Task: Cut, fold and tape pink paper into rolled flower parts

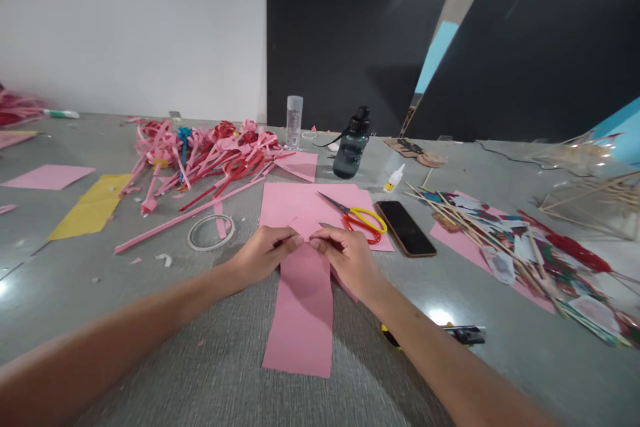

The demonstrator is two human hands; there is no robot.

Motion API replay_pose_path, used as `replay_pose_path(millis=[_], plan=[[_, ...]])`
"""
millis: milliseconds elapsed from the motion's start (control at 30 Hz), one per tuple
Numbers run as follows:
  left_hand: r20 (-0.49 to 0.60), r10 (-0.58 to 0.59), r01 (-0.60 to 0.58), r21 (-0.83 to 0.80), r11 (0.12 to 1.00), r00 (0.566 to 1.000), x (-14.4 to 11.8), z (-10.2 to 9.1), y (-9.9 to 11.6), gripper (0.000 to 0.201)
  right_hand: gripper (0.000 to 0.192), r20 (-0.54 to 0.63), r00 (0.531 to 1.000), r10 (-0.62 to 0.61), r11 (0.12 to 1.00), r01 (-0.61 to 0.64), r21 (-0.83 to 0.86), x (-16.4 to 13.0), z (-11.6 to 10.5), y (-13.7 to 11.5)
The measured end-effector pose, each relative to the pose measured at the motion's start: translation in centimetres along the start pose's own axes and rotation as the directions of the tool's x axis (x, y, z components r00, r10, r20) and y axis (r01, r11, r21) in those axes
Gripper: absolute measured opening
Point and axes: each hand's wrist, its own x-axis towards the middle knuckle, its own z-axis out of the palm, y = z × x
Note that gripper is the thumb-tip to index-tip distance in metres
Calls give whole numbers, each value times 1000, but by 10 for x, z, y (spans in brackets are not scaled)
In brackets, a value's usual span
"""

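right, both hands pinched on the far end of a pink paper strip [301,310], rolling barely begun.

left hand [265,255] and right hand [345,259] meet fingertip to fingertip, fingers closed narrow on the strip's top edge over the larger pink sheet [300,207]. only that edge looks turned; nearly all the strip lies flat on the grey table [200,360], so most of the work looks left. its long axis runs from the person's body straight away toward the red-and-yellow scissors [363,220]. a heap of finished paper flowers [205,153] sits far left.
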Motion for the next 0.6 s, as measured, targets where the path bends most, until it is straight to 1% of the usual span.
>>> replay_pose_path(millis=[167,367,600], plan=[[-8,6,-6,-24,1000,1000,1,0,-1,46,12,-3,1000,0,1000,0,-12,0,0,0],[9,12,-12,-29,1000,1000,1,-1,1,40,9,-47,999,-2,1000,2,1,1,3,5],[18,-6,7,-68,998,1000,1,0,4,36,4,-67,998,-16,1000,17,11,0,4,7]])
